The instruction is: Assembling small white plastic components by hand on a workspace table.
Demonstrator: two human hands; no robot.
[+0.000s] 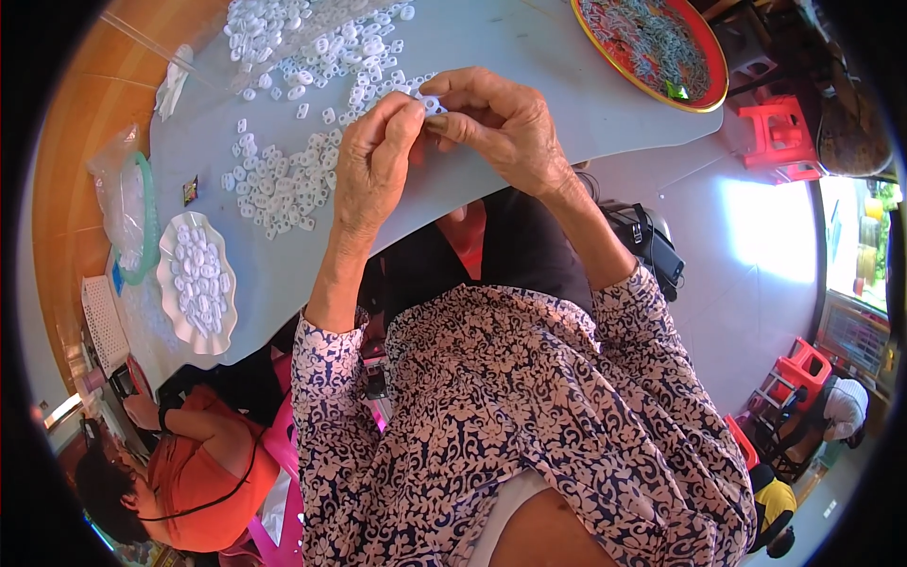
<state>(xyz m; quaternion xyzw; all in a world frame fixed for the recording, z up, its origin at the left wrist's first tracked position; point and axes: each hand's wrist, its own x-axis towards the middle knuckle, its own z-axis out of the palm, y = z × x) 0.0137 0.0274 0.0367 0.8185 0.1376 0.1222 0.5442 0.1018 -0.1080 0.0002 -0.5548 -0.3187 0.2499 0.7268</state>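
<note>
White plastic piece point(431, 104) above the grey table point(501, 38)
My right hand point(512, 130) pinches it; my left hand point(376, 165) bends close beside it, though I cannot tell whether it grips anything.

A small, rounded, white plastic piece point(432, 105) with a dark hole sits, partly hidden, between the left hand point(376, 161) and the right hand point(505, 137).
</note>
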